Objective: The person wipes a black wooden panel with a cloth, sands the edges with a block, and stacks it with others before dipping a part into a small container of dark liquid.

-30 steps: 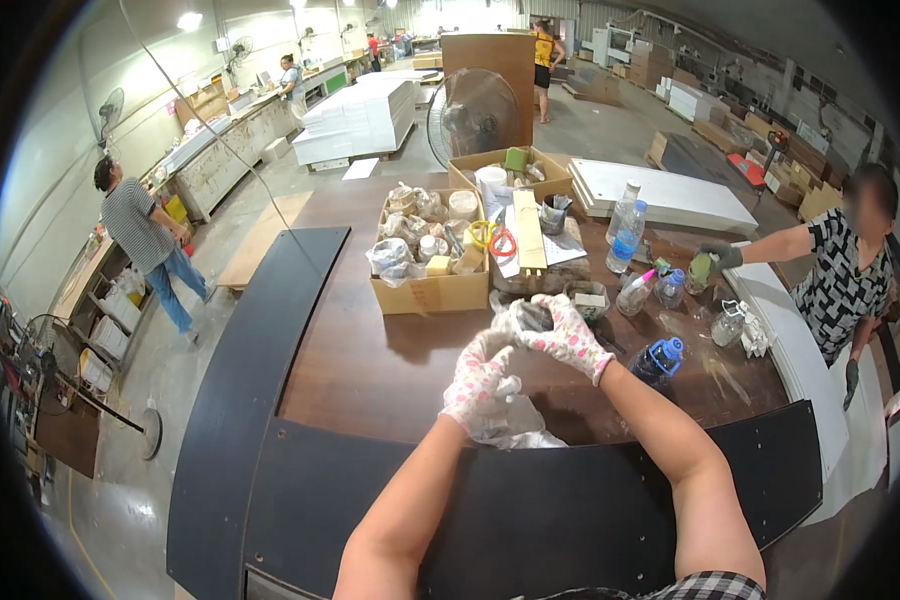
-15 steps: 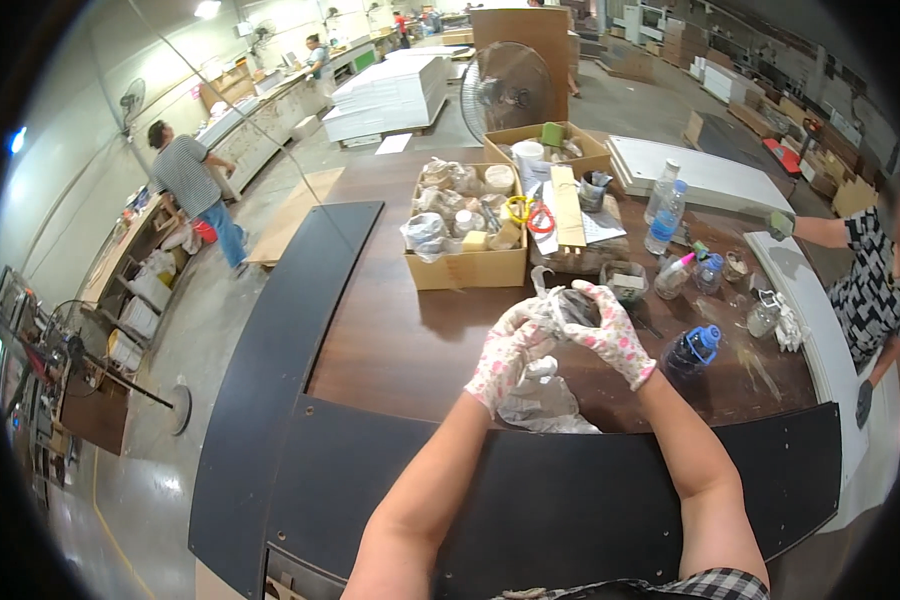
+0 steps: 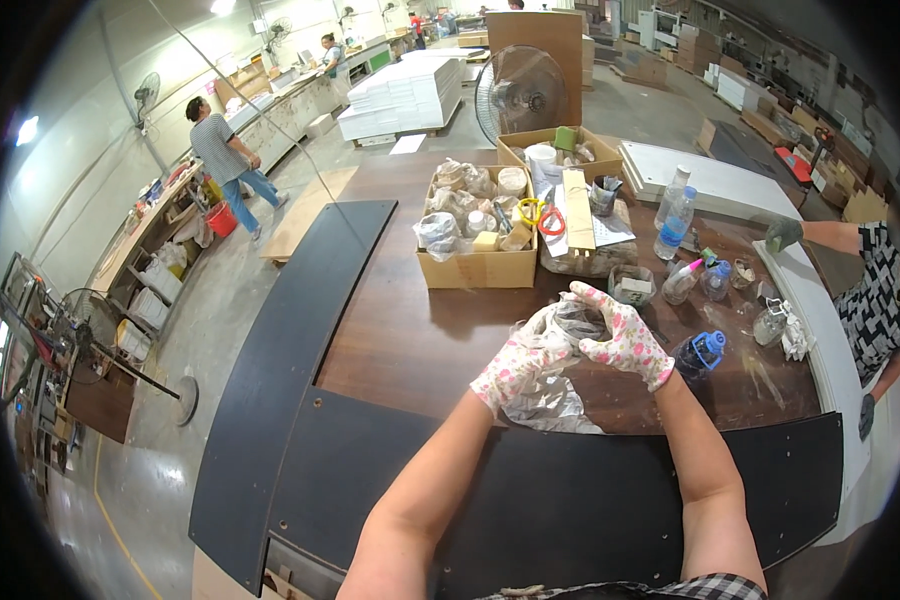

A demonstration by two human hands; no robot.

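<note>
Both of my hands wear white gloves with a pink floral pattern. Between them, over the brown wooden table [image 3: 400, 340], is a small round container wrapped in crumpled clear plastic [image 3: 578, 322], greyish and dark inside. My left hand [image 3: 525, 355] grips its left side. Curled around the right side and rim is my right hand [image 3: 628, 338], thumb below and fingers above. The container's underside is hidden by the gloves. Beneath my hands lies a crumpled plastic bag [image 3: 555, 408] at the table's near side, against a black panel [image 3: 560, 490].
Ahead stands a cardboard box [image 3: 480, 272] of wrapped jars. Scissors [image 3: 550, 220] and a wooden strip [image 3: 578, 215] lie beside it. Water bottles [image 3: 676, 220] and a blue-capped dark bottle [image 3: 700, 353] are to the right. A co-worker's gloved hand [image 3: 783, 235] rests on white panels.
My right hand's fingers have shifted over the wrapped container, and the plastic sticking up from it has gone down. The view has turned slightly left. The person at far left has moved.
</note>
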